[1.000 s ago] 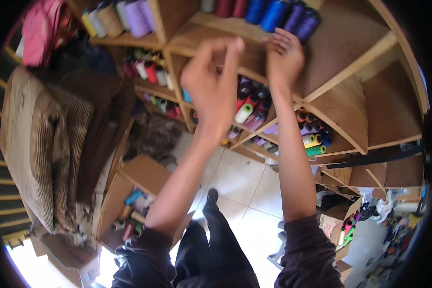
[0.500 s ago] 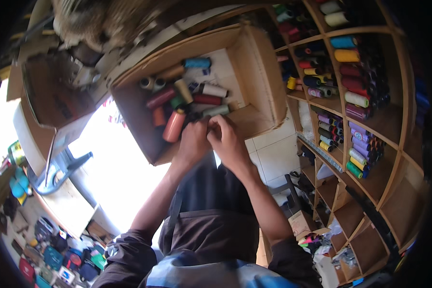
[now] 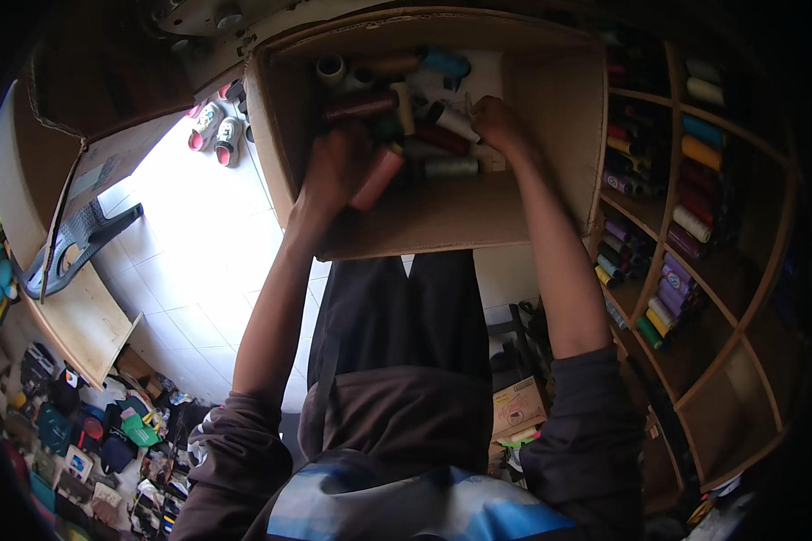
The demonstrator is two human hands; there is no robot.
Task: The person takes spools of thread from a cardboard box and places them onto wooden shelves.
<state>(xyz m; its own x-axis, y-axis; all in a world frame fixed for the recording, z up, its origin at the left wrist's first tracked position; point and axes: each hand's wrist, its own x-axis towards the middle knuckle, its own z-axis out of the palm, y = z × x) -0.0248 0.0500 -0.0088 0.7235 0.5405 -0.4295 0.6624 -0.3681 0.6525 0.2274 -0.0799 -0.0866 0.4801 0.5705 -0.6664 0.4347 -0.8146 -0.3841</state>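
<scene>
Both my hands reach into an open cardboard box (image 3: pixel 555 117) holding several cones and spools of thread. My left hand (image 3: pixel 338 167) is over the left part of the pile, beside an orange-pink thread cone (image 3: pixel 377 178) and below a dark red spool (image 3: pixel 361 104). Shade hides its fingers. On the right, the curled fingers of my right hand (image 3: pixel 499 124) are pinched by the end of a white thread spool (image 3: pixel 453 119); what they hold is too small to make out. Nearby lie a blue spool (image 3: pixel 446 63), a pale grey-green spool (image 3: pixel 451 167) and a dark red one (image 3: pixel 440 139).
Wooden shelves (image 3: pixel 672 153) filled with thread spools rise on the right. To the left stand another open carton (image 3: pixel 108 153), a grey-blue plastic chair (image 3: pixel 86 248) and a pair of shoes (image 3: pixel 215 131) on white floor tiles. Assorted goods (image 3: pixel 90 442) crowd the lower left.
My hands were together at the box's near edge; now they are apart and deeper inside, left and right. The view has shifted, and the box appears higher and straighter.
</scene>
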